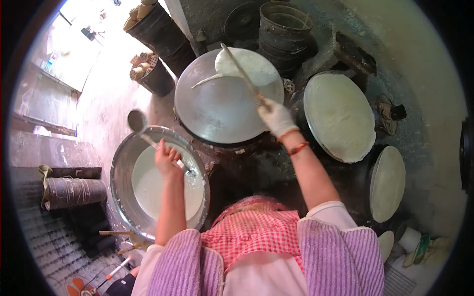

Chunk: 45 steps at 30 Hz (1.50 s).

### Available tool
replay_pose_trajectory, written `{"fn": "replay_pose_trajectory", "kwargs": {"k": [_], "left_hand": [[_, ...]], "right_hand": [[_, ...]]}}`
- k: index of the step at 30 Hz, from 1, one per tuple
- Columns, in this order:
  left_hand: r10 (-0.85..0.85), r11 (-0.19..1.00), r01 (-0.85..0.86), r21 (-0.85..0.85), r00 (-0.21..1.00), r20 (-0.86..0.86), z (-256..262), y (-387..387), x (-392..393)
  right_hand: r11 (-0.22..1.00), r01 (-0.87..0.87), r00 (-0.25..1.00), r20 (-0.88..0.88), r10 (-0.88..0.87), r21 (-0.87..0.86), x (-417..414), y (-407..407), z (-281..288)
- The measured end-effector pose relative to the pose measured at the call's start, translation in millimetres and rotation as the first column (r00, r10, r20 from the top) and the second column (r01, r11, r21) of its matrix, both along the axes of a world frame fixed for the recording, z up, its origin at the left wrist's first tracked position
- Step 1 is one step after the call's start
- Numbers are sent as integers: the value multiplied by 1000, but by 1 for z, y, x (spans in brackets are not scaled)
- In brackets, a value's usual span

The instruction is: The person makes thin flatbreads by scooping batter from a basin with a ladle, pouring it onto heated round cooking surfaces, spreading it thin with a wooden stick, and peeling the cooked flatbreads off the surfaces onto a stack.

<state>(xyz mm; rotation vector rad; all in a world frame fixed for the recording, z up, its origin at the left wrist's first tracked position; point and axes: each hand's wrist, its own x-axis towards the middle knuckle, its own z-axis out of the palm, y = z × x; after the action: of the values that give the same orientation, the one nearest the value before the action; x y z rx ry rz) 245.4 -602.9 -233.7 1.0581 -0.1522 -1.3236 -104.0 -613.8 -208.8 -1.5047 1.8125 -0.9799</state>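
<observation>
My left hand (168, 157), bare, grips the handle of a ladle (137, 120) above a large metal pot (117, 185) of white batter (148, 185). The ladle's round bowl is out past the pot's far rim. In a white glove, my right hand (276, 116) holds a wooden stick (240, 68) that reaches over a round griddle (218, 114). A patch of pale batter (259, 64) covers the griddle's far part, with a thin tail trailing to the left. The stick's far end lies over this patch; whether its underside touches the batter I cannot tell.
Two more round griddles, each with a pale sheet (339, 118) (388, 184) on it, stand to the right. Behind are a dark metal drum (285, 40) and buckets of clay-coloured briquettes (143, 66). At lower left, part of another person's dark clothing (122, 285) shows near an orange fan (77, 285).
</observation>
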Motion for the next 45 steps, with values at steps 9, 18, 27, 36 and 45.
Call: {"fn": "replay_pose_trajectory", "kwargs": {"k": [9,18,27,36,45], "left_hand": [[96,930,-129,345,989,111,-48,203,162],[406,881,-293,372,871,-277,-49,217,105],[469,881,-404,248,817,-336,-17,203,73],[558,828,-505,245,697,-451,-8,213,25],[540,827,-537,166,679,-498,18,212,26]], "right_hand": [[962,103,905,378,-196,251,38,28,8],[934,143,811,502,-301,329,1,28,18],[907,62,846,460,-269,416,-49,20,25],[879,-287,822,569,22,380,-39,-13,39],[855,-403,786,603,140,327,4,-38,25]]}}
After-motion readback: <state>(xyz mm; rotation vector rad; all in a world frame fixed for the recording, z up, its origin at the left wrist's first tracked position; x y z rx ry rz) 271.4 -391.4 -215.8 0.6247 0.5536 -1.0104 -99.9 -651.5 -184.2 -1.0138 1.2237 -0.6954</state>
